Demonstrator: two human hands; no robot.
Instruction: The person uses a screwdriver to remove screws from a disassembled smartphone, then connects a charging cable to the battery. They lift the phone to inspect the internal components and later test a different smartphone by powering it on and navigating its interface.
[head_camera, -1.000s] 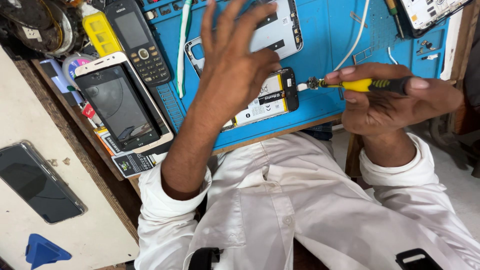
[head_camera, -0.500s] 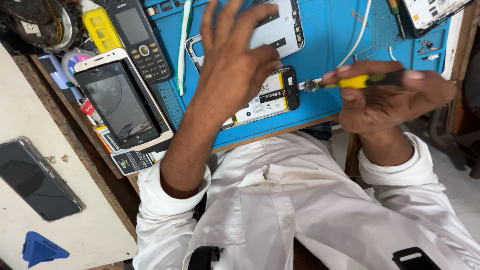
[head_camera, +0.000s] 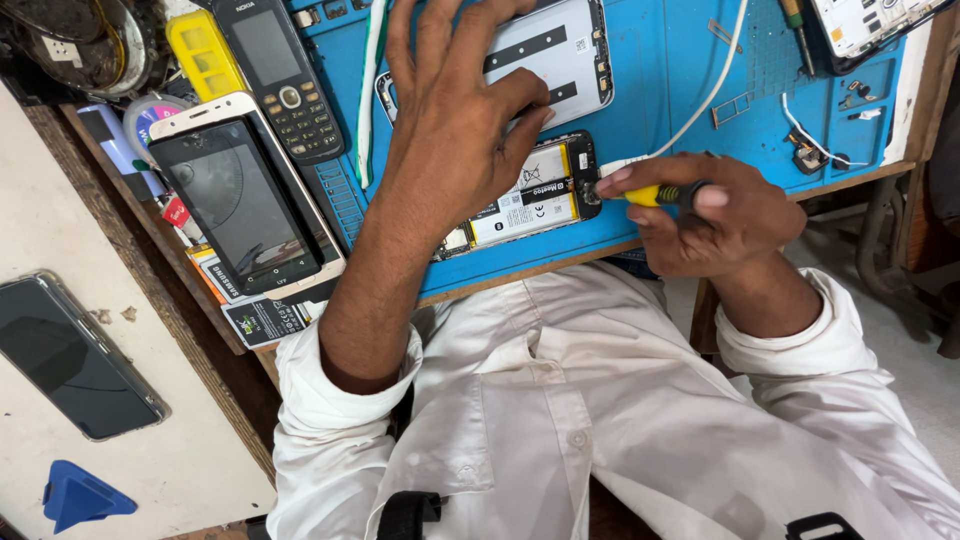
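Since the earlier frame my right hand (head_camera: 715, 215) has drawn in closer, bringing the screwdriver (head_camera: 655, 193) tip onto the end of the opened phone (head_camera: 525, 200); my left hand (head_camera: 455, 130) has barely shifted.

Left to right: one dark phone (head_camera: 70, 355) and one blue triangular pick (head_camera: 80, 495) lie on the pale board. One large touchscreen phone (head_camera: 245, 195) rests face up at the edge of the surface (head_camera: 650, 90), with one keypad phone (head_camera: 280, 75) above it. My left hand lies flat, fingers spread apart, pressing the opened phone down on the blue mat; one silver back cover (head_camera: 560, 50) sits just beyond it. My right fingers are clamped on the yellow-and-black screwdriver, held level, tip touching the phone's right end.

Judgement: a screw at that end is being worked. The next move calls for steady downward hold and a square, seated tip to avoid slipping.

Counted: five phone units including the partly visible one at top right (head_camera: 870, 25), one cover, two screwdrivers, the second (head_camera: 797, 25) lying near it.
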